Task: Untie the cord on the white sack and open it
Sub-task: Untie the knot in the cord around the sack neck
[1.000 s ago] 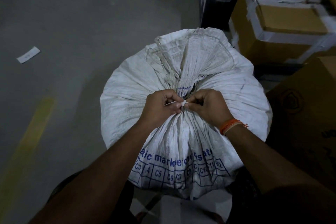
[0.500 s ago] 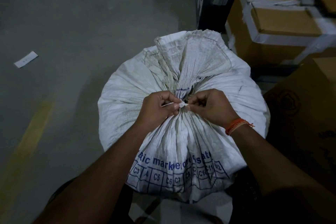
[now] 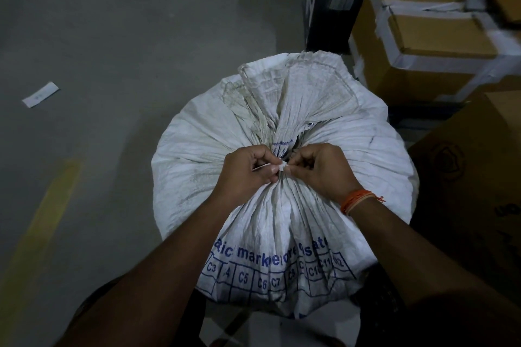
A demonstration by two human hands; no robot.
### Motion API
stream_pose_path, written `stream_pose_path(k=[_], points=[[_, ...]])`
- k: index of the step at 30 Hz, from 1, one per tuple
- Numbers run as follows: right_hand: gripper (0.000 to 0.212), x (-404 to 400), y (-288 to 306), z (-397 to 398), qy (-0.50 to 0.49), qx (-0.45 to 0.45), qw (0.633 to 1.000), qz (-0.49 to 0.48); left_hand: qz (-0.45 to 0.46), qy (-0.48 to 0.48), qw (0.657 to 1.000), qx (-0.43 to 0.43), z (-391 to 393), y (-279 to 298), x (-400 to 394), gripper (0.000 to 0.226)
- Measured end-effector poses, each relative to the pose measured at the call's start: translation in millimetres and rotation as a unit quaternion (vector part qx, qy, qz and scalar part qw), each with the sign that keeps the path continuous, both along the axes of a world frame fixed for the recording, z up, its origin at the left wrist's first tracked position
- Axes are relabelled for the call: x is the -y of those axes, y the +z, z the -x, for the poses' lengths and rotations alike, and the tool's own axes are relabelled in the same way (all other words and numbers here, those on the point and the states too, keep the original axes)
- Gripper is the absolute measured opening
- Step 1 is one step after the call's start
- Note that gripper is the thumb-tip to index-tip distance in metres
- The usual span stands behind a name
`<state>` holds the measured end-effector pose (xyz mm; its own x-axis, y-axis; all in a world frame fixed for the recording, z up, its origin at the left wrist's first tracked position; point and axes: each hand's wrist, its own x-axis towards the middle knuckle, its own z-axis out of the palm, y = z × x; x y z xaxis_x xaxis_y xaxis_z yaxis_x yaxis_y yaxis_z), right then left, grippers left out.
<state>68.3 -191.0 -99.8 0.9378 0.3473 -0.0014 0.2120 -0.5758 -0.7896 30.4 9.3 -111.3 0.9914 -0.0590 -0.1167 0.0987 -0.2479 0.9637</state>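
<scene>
Hands pinch the cord at the tied neck of the sack

Forearms enter from the lower edge of the frame and meet near the centre, over a full white sack (image 3: pixel 197 155) that stands upright on the grey floor (image 3: pixel 112 36). Blue print and a grid of boxes marked C3 to C11 run across the sack's near side, low in the frame. The left hand (image 3: pixel 246 172) is curled, its fingertips nipping a thin white cord (image 3: pixel 281 167) where it crosses the gathered neck; a short pale end shows just left of the thumb. The right hand (image 3: pixel 324 170) faces it, fingers bent and pinching the same cord from the other side, so the two sets of fingertips almost touch. An orange thread band (image 3: pixel 356 200) circles the right wrist. Beyond the hands the neck is still bunched tight, and the loose top of the sack fans out toward the upper centre.

Farther off, a yellow stripe (image 3: pixel 48 214) slants along the floor at lower left, and a small white paper slip (image 3: pixel 41 94) lies at mid left. Cardboard boxes (image 3: pixel 434 34) bound with white tape fill the upper right, with a dark upright panel (image 3: pixel 332 0) beside them.
</scene>
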Motion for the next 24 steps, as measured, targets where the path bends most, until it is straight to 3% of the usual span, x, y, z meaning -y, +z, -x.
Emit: stream_pose_path(k=[10, 16, 24], points=[[0.009, 0, 1, 0, 0.001, 0.005, 1.0, -0.002, 0.029, 0.007, 0.999, -0.014, -1, 4, 1, 0.006], [0.006, 13, 11, -8, 0.082, -0.033, 0.996, 0.002, 0.05, 0.019, 0.998, -0.025, -1, 3, 2, 0.006], [0.006, 12, 8, -8, 0.02, -0.023, 1.0, 0.006, 0.051, 0.022, 0.998, -0.03, -2, 3, 2, 0.007]])
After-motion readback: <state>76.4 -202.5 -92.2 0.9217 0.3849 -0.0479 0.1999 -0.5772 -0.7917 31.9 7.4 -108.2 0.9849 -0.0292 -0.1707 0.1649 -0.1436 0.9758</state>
